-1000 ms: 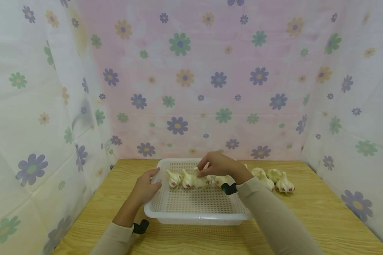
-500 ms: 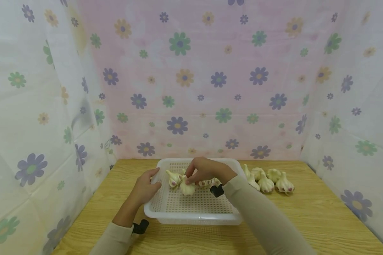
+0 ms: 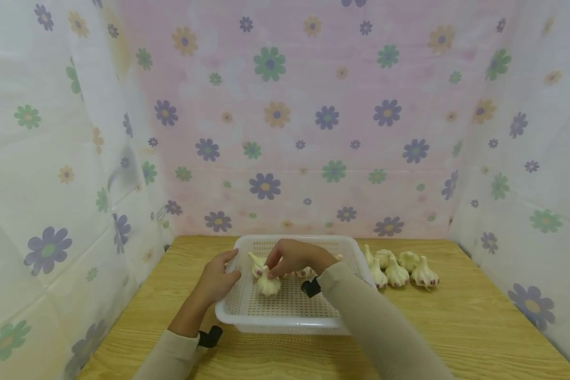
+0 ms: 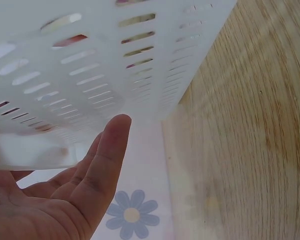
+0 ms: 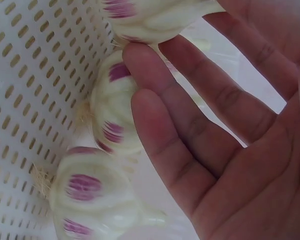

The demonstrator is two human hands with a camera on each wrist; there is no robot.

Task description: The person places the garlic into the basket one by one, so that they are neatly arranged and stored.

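Note:
In the head view, a white perforated plastic basket [image 3: 296, 322] sits on the wooden table. My left hand [image 3: 220, 278] grips its left rim, thumb over the edge; the left wrist view shows a finger [image 4: 107, 160] along the outer wall. My right hand [image 3: 296, 256] reaches into the basket and pinches a garlic bulb [image 3: 268, 286] by its stem, low over the basket floor. Behind that bulb, at the left, lies another bulb [image 3: 256, 264]. Below the fingers, the right wrist view has two purple-streaked bulbs [image 5: 92, 195] against the mesh. My right hand partly hides the other bulbs.
Several more garlic bulbs [image 3: 397, 273] stand on the table [image 3: 456, 327] just right of the basket. Flower-printed cloth [image 3: 290, 132] hangs behind the table and along both sides.
My right hand has moved left and toward me within the basket, carrying a garlic bulb from the row to the front left. My left hand stays on the rim.

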